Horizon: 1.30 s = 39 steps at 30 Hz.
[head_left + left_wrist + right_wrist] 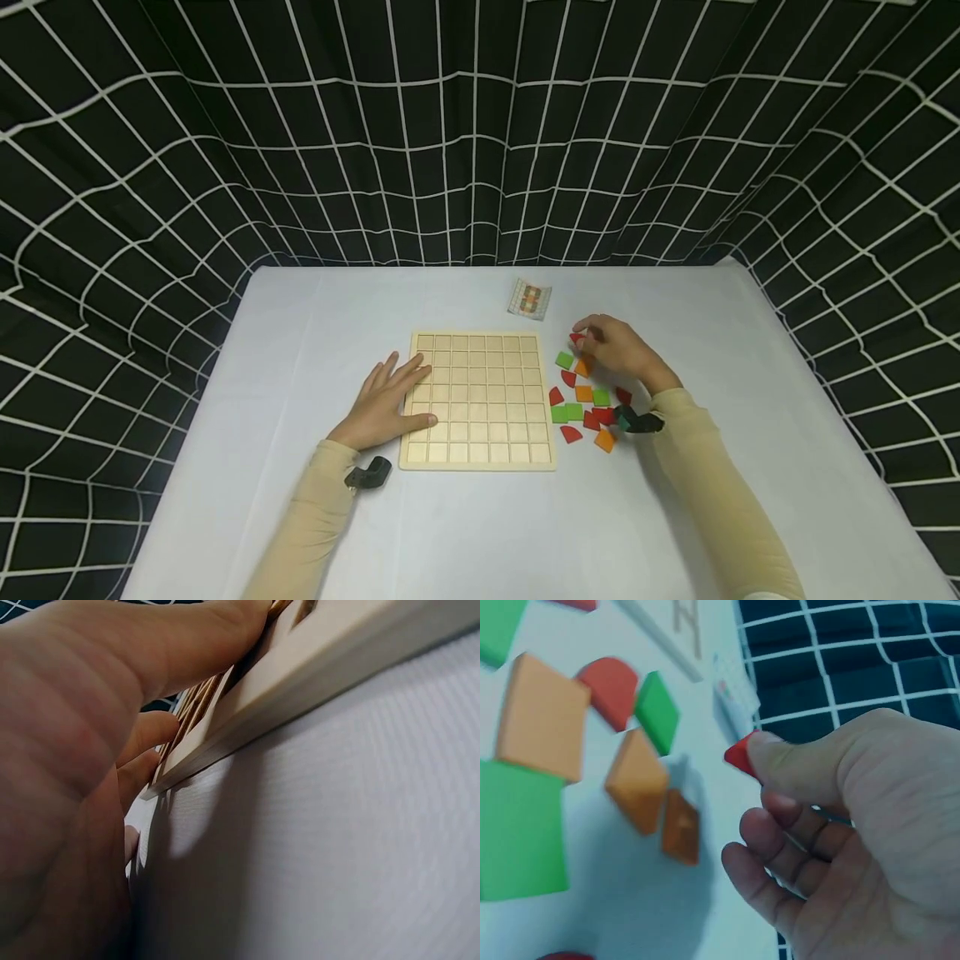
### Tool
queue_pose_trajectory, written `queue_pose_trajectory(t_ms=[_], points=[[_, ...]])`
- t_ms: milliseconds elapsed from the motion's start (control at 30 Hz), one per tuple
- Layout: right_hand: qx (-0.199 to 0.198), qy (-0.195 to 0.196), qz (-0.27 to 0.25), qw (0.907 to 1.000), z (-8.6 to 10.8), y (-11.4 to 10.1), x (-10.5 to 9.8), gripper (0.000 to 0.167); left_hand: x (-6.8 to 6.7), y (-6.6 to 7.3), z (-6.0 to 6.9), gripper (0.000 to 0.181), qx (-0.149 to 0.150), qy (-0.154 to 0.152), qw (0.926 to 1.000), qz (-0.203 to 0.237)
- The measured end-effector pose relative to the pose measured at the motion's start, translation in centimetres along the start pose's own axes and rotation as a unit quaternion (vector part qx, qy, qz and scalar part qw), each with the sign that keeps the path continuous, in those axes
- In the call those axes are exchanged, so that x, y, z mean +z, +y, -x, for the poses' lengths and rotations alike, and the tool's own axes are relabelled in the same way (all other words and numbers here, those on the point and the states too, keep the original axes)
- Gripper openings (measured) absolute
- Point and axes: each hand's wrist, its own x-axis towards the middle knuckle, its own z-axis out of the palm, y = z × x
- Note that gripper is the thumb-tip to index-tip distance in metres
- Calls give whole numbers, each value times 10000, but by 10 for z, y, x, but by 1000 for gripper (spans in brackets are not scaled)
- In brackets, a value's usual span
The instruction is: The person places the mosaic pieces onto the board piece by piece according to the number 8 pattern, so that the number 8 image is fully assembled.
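My left hand (381, 408) rests with spread, straight fingers on the left edge of a wooden grid board (480, 400). In the left wrist view, the thumb (202, 645) lies over the board's rim (247, 712). Between thumb and fingertips, my right hand (617, 346) pinches a red tile (741, 755), mostly covered by the thumb. It is held above the table, right of the board's far corner. Below that hand lie loose tiles: a green square (564, 360), an orange tile (583, 393) and several red quarter-round pieces such as this red tile (568, 379).
A small printed pattern card (529, 300) lies on the white table (315, 308) behind the board. More green tiles (573, 412) and an orange tile (605, 440) sit along the board's right side. A black curtain with white grid lines (450, 167) surrounds the table.
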Motion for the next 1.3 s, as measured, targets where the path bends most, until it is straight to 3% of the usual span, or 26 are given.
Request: queue_pose_trajectory(t_ms=[367, 567, 733, 967, 1300], points=[[-410, 455, -483, 9970, -2, -24, -13, 30, 0, -1, 0, 88, 45, 47, 10000, 74], [-310, 514, -728, 9955, -6, -33, -15, 33, -2, 3, 1, 88, 94, 64, 9999, 124], [-499, 540, -894, 9933, -10, -41, -17, 36, -3, 5, 2, 87, 70, 59, 9999, 127], [-742, 607, -1205, 9881, -13, -56, -18, 32, -2, 2, 2, 88, 38, 55, 9999, 124], [-740, 599, -1397, 9856, -17, -68, -16, 32, 1, -2, 1, 88, 24, 74, 9998, 158]])
